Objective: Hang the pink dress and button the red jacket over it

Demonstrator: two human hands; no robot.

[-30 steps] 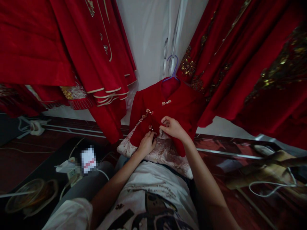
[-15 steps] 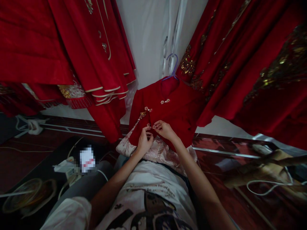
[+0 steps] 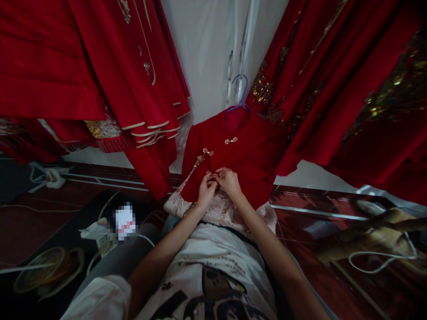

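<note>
A red jacket [image 3: 253, 162] on a purple hanger [image 3: 245, 91] lies over my lap, its lower part toward me. Pale pink patterned fabric [image 3: 176, 202] shows beneath it. At the lower opening, my left hand [image 3: 207, 189] and my right hand [image 3: 229, 181] meet, fingertips pinched on a small beaded frog button [image 3: 214, 174]. The fingers cover most of that button, so I cannot tell whether it is fastened. Two more pearly fasteners sit higher up: a collar button [image 3: 231, 141] and a chest button [image 3: 207, 152]. A gold tassel piece [image 3: 200, 158] lies beside the chest one.
Red garments [image 3: 133, 80] hang on the left, and embroidered red garments [image 3: 333, 98] on the right. At lower left a dark surface holds a power strip [image 3: 105, 240] and a clear plastic bowl [image 3: 40, 269]. A white cable [image 3: 380, 262] lies among clutter at right.
My left hand has shifted slightly right and up, closer against my right hand at the lower frog button. The fingers now cover more of it. The view has moved slightly.
</note>
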